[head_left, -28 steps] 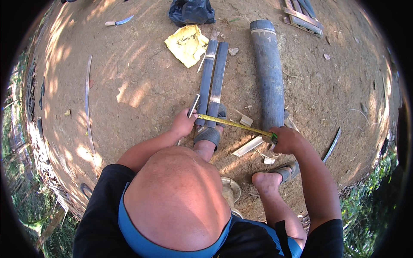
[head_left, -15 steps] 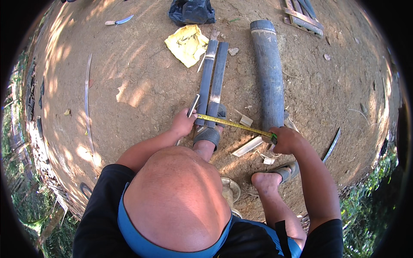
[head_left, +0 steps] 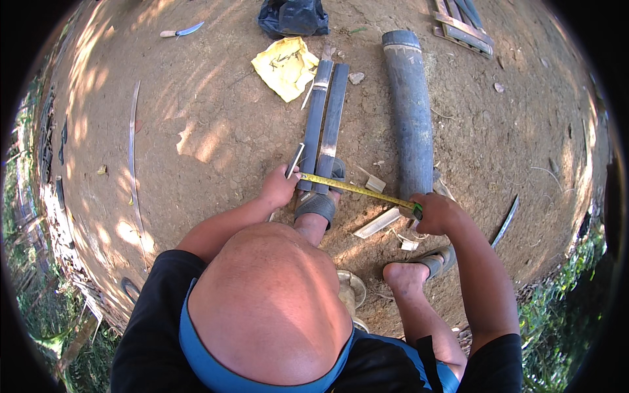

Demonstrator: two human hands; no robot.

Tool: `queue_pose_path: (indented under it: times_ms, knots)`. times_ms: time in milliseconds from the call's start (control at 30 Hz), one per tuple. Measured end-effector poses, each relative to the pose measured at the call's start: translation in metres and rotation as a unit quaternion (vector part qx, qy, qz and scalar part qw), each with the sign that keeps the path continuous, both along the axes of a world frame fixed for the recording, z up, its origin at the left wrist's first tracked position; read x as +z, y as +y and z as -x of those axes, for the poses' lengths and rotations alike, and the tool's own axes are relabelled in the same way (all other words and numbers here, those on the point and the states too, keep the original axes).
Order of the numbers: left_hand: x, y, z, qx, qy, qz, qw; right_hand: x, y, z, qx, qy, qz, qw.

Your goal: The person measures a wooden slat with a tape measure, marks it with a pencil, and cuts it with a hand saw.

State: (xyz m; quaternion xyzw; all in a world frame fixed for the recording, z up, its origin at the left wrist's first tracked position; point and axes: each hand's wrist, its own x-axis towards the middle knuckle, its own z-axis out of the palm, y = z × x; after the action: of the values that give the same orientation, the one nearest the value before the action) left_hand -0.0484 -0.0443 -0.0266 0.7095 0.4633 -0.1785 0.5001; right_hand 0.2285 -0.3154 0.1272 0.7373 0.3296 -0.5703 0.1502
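Note:
A yellow tape measure blade (head_left: 354, 188) is stretched between my two hands, crossing over the near ends of two dark split bamboo strips. My left hand (head_left: 280, 187) is closed on the blade's end and also holds a slim stick-like thing (head_left: 295, 160), pale along one edge, whose kind I cannot make out. My right hand (head_left: 438, 215) is wrapped around the tape measure's case, of which a bit of green (head_left: 417, 211) shows. The left bamboo strip (head_left: 314, 124) and right bamboo strip (head_left: 333, 118) lie side by side, their near ends against my sandalled foot (head_left: 316, 206).
A thick bamboo pole (head_left: 409, 111) lies to the right, with bamboo offcuts (head_left: 378, 223) near its lower end. Farther off are a yellow cloth-like sheet (head_left: 285, 69), a black plastic bag (head_left: 293, 18), a knife (head_left: 182, 31) and wooden slats (head_left: 464, 33). Another blade (head_left: 505, 221) lies at right.

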Motion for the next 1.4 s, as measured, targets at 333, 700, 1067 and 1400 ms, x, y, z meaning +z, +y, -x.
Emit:
queue_pose_path:
  times_ms: [333,700,1067,1400]
  knots:
    - [-0.005,0.001,0.002,-0.013,0.002,-0.006,1.0,-0.002,-0.003,0.001,0.007,-0.004,-0.008,1.0]
    - [-0.004,0.002,0.0,0.017,0.011,0.009,1.0,-0.001,-0.002,0.002,0.007,-0.011,-0.006,1.0]
    - [-0.002,0.001,-0.002,0.019,0.007,0.008,1.0,-0.001,-0.002,0.001,0.004,-0.006,-0.002,1.0]
    - [0.004,0.002,-0.005,0.019,0.005,0.016,1.0,0.001,0.002,0.001,0.008,-0.008,0.005,1.0]
